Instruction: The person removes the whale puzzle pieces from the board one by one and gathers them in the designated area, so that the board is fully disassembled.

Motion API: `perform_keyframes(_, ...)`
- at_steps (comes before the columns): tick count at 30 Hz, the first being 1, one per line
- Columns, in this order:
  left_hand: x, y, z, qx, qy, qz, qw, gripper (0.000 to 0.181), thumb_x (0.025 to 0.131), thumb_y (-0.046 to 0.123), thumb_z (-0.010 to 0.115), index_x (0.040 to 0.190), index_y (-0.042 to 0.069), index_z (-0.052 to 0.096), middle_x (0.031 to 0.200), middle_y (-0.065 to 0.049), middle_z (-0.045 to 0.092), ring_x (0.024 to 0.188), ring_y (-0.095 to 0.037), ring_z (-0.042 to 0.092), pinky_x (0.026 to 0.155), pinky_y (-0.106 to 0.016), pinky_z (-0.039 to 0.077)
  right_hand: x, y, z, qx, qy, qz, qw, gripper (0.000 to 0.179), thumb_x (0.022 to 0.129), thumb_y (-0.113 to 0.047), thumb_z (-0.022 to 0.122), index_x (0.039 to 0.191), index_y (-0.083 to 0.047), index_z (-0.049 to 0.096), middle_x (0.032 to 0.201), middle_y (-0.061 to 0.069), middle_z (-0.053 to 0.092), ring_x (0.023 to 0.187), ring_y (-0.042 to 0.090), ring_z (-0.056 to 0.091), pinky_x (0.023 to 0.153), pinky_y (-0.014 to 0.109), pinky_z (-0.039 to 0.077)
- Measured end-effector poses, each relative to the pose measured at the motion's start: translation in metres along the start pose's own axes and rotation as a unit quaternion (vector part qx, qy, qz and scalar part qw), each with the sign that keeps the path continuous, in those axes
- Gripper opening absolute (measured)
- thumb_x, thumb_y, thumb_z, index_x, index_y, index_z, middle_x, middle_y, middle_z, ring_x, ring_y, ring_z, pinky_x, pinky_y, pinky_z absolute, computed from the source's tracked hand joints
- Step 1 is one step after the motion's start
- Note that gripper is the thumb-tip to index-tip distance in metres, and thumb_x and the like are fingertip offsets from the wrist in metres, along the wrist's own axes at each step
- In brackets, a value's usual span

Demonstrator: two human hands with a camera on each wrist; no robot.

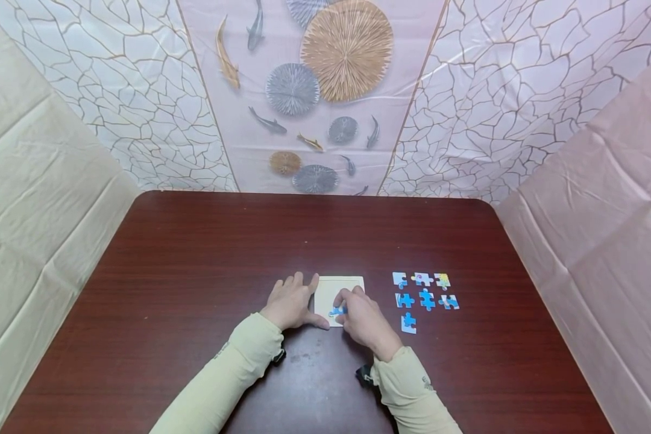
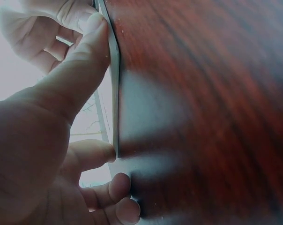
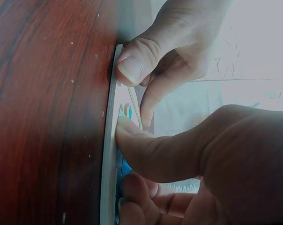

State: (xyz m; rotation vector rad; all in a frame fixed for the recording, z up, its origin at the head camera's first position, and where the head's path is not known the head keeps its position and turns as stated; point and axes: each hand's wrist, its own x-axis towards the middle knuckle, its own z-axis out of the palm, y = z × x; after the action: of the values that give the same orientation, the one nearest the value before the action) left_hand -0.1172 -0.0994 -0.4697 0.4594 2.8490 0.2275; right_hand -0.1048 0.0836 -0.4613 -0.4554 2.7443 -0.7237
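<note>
A small cream puzzle tray [image 1: 323,293] with a raised rim lies flat on the table. My left hand [image 1: 292,303] is spread at its left side, the straight thumb at the near left corner and the index finger against the left edge. My right hand [image 1: 367,320] bends over the tray's near part, thumb and fingertips pinching a blue jigsaw piece [image 1: 337,311]. In the right wrist view, blue [image 3: 126,167] shows between thumb and fingers, close over the tray floor. The fingers hide much of the piece.
Several loose jigsaw pieces [image 1: 427,299], mostly blue and white, lie in rough rows to the right of the tray. The dark red-brown wooden table [image 1: 222,241] meets hanging cloth walls [image 1: 591,181] at the back and sides.
</note>
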Motion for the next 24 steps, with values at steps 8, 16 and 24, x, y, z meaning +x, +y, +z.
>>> perform_keyframes(8, -0.0002, -0.0001, 0.0, 0.001, 0.004, 0.0, 1.0, 0.117, 0.061, 0.08, 0.068, 0.151, 0.013, 0.036, 0.118, -0.017, 0.052, 0.1, -0.028, 0.051, 0.077, -0.037, 0.036, -0.0002, -0.0011, -0.0004, -0.001, -0.002, 0.007, 1.0, 0.019, 0.083, -0.003, 0.073, 0.097, -0.011, 0.063, 0.087, 0.003, 0.049, 0.068, 0.015, 0.05, 0.068, 0.034, 0.046)
perform_keyframes(16, 0.0003, -0.0002, -0.0002, 0.004, 0.005, -0.001, 1.0, 0.117, 0.06, 0.081, 0.067, 0.151, 0.013, 0.037, 0.118, -0.017, 0.052, 0.1, -0.029, 0.051, 0.079, -0.038, 0.037, -0.0021, -0.0001, -0.0014, 0.02, -0.006, 0.002, 0.9998, 0.023, 0.083, -0.002, 0.073, 0.096, -0.014, 0.058, 0.09, 0.004, 0.047, 0.069, 0.015, 0.05, 0.067, 0.033, 0.046)
perform_keyframes(24, 0.001, 0.0, 0.0011, 0.006, 0.006, 0.0, 1.0, 0.117, 0.06, 0.081, 0.067, 0.151, 0.013, 0.037, 0.117, -0.016, 0.052, 0.1, -0.029, 0.052, 0.079, -0.038, 0.037, -0.0031, 0.0014, 0.0, 0.025, -0.006, 0.008, 0.9996, 0.022, 0.084, -0.003, 0.073, 0.097, -0.014, 0.059, 0.093, 0.006, 0.043, 0.068, 0.016, 0.051, 0.067, 0.033, 0.046)
